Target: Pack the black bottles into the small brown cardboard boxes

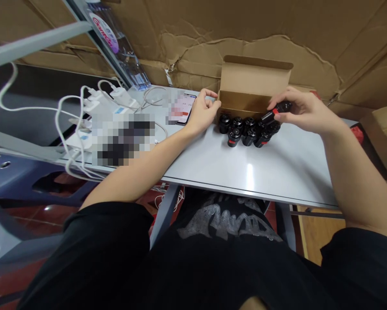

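An open brown cardboard box [254,82] stands at the back of the white table [277,168]. In front of it several small black parts with red marks [248,131] stand in a cluster. My right hand [301,110] pinches one black and red part [275,113] tilted just above the cluster's right end. My left hand [203,113] rests at the box's left front corner, fingers curled against its edge.
A phone [182,108] lies left of my left hand. White chargers and cables [93,112] crowd the table's left end, with a water bottle [128,60] behind. Torn cardboard [245,34] lines the back wall. A brown box [385,137] sits at far right.
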`<state>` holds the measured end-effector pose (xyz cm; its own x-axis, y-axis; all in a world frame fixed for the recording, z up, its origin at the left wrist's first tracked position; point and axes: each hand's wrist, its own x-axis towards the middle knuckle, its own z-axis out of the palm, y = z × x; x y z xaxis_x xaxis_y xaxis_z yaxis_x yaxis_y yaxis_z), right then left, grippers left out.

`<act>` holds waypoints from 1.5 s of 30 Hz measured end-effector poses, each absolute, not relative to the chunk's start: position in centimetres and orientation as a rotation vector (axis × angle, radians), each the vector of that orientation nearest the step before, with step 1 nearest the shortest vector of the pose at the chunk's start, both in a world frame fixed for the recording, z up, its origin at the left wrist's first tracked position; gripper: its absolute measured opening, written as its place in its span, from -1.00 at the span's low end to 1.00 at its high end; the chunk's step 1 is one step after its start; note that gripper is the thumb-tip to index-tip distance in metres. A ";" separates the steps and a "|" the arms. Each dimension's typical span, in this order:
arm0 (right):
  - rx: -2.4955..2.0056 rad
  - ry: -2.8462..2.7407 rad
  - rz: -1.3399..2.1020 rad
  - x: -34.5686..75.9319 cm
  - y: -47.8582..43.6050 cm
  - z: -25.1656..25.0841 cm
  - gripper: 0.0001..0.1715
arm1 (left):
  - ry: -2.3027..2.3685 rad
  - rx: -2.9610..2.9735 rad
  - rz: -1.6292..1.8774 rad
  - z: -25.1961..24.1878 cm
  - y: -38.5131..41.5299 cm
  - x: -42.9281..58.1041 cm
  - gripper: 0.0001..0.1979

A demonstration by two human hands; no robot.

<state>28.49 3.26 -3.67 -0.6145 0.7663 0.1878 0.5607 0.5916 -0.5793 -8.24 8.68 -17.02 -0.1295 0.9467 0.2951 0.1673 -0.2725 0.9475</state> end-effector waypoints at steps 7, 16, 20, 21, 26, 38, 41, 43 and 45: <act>-0.996 -2.163 0.603 21.9 8.5 -4.3 -0.49 | 1.307 1.432 1.443 -16.5 8.1 -7.9 -0.75; -1.043 -2.071 0.793 20.4 10.5 -7.4 -0.72 | 1.289 1.435 1.425 -16.6 7.7 -7.6 -0.79; -1.060 -2.070 0.838 20.7 10.4 -7.6 -0.67 | 1.267 1.427 1.382 -17.0 8.0 -7.5 -0.82; -1.057 -2.081 0.840 20.6 10.5 -7.6 -0.65 | 1.260 1.424 1.372 -17.1 8.0 -7.5 -0.82; -1.100 -2.238 0.735 20.7 10.6 -7.2 -0.58 | 1.227 1.367 1.351 -17.3 8.2 -7.3 -0.75; -1.116 -2.223 0.826 20.4 9.6 -6.9 -0.29 | 1.187 1.316 1.319 -16.8 7.5 -7.2 -0.63; -1.197 -2.175 0.858 20.2 9.1 -6.8 -0.11 | 1.172 1.316 1.311 -17.0 7.5 -7.2 -0.64; -1.218 -2.163 0.864 20.1 8.9 -6.7 -0.02 | 1.170 1.308 1.303 -17.3 7.6 -7.2 -0.61; -1.219 -2.157 0.862 20.1 8.8 -6.6 -0.02 | 1.165 1.300 1.297 -17.5 7.7 -7.2 -0.56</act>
